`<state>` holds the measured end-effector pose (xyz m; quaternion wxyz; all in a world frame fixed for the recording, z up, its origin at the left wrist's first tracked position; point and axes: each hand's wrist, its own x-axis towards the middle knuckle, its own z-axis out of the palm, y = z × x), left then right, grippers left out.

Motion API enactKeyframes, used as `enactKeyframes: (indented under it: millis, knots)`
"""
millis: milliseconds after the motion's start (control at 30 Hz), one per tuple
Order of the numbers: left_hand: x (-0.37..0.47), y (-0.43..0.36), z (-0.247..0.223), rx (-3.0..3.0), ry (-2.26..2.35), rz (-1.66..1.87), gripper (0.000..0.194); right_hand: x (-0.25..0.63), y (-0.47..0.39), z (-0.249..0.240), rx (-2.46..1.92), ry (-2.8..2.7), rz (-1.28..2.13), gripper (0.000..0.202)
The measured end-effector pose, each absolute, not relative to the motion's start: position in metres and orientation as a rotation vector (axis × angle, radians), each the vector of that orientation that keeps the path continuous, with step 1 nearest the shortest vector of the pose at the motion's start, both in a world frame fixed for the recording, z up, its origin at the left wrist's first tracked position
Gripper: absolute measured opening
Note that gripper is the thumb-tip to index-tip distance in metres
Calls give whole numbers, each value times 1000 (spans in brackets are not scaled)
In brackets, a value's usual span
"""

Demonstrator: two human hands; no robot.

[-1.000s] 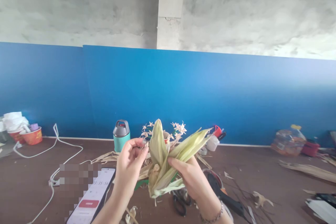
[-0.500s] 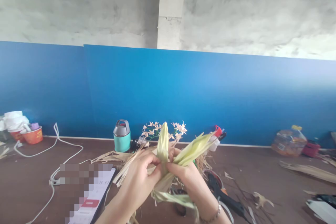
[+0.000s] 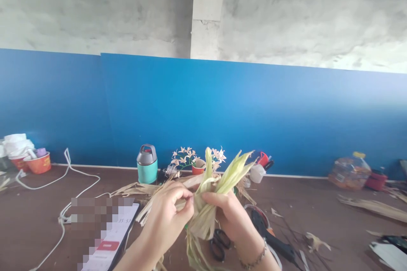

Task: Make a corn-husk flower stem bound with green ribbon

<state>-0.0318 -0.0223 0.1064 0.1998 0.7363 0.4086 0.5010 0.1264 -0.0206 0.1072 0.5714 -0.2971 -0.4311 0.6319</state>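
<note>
A pale green-yellow corn husk bundle (image 3: 203,222) is held up in front of me, its leafy ends spreading upward and a strip hanging below. My right hand (image 3: 229,216) grips it from the right, the thumb pressed across its middle. At the bundle's left edge is my left hand (image 3: 170,211), thumb and forefinger brought together in a pinch. What lies between those fingertips, if anything, is too small to make out. Black-handled scissors (image 3: 219,244) lie on the table under the bundle, partly covered by it.
Dry husk strips (image 3: 140,188) lie behind my hands. A black glue gun (image 3: 273,237) is at the right, a phone (image 3: 119,233) at the left. Farther back stand a teal flask (image 3: 147,169), pale artificial flowers (image 3: 184,157) and an orange cup (image 3: 199,168). A white cable (image 3: 65,203) crosses the left side.
My left hand has come off the middle of the bundle and shifted slightly left. The bundle has tilted to the right in my right hand, uncovering the scissors and the orange cup.
</note>
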Motion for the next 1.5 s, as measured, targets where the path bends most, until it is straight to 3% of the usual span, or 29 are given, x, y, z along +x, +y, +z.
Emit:
enactKeyframes:
  millis: [200, 400, 600, 800, 1033, 1200, 1300, 1500]
  knots:
    - [-29, -26, 113, 1919, 1165, 1251, 13, 123, -22, 109, -757, -1169, 1259, 28]
    - [-29, -25, 115, 1809, 1159, 1156, 16, 120, -24, 114, -840, -1253, 1274, 24]
    - [-30, -20, 109, 1824, 1163, 1191, 13, 120, -24, 116, -865, -1298, 1275, 25]
    - [-30, -18, 106, 1881, 1176, 1249, 13, 123, -25, 116, -896, -1282, 1355, 10]
    - [-28, -14, 97, 2128, 1349, 1510, 13, 126, -19, 106, -949, -1208, 1365, 18]
    - [-63, 5, 113, 1415, 1479, 1615, 11, 155, -12, 109, -1017, -996, 1204, 27]
    - [-76, 13, 122, 954, 1117, 1701, 22, 171, -10, 114, -955, -995, 1246, 25]
    - [-61, 3, 123, 990, 961, 1484, 24, 163, -11, 117, -926, -1038, 1282, 25]
